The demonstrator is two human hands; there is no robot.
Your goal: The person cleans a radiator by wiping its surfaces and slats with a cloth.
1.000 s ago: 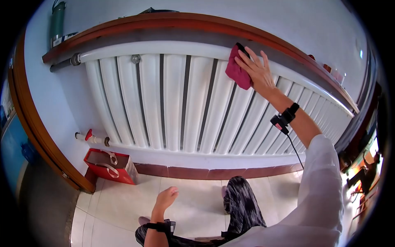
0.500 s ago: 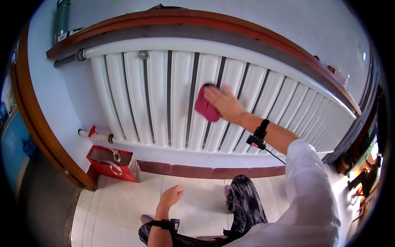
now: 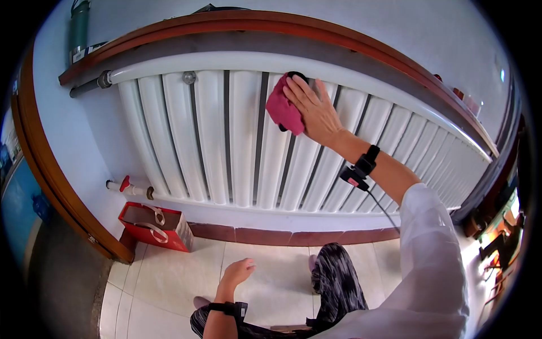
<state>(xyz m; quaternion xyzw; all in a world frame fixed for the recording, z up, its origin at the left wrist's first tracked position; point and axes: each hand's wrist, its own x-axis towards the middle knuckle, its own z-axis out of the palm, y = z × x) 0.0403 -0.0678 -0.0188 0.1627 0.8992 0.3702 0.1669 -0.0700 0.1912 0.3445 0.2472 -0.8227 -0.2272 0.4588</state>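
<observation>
A dark pink cloth (image 3: 280,110) lies against the upper front of the white radiator (image 3: 244,141), left of the radiator's middle. My right hand (image 3: 316,113) presses on the cloth with its palm side, the thumb sticking up apart from the fingers. A black band with a small device and cable is on my right wrist. My left hand (image 3: 238,272) hangs low over the tiled floor, near my left knee, touching nothing that I can see. Its fingers are loosely curled together, and whether anything is within them cannot be made out.
A brown shelf (image 3: 248,21) runs above the radiator, with a green bottle (image 3: 79,28) at its left end. Below the red-handled valve (image 3: 125,184), a red paper bag (image 3: 169,230) stands on the floor. A wooden door frame (image 3: 62,186) is at the left.
My right hand and the cloth first moved left and down from the radiator's top, then back up to its upper part. My left hand has barely moved.
</observation>
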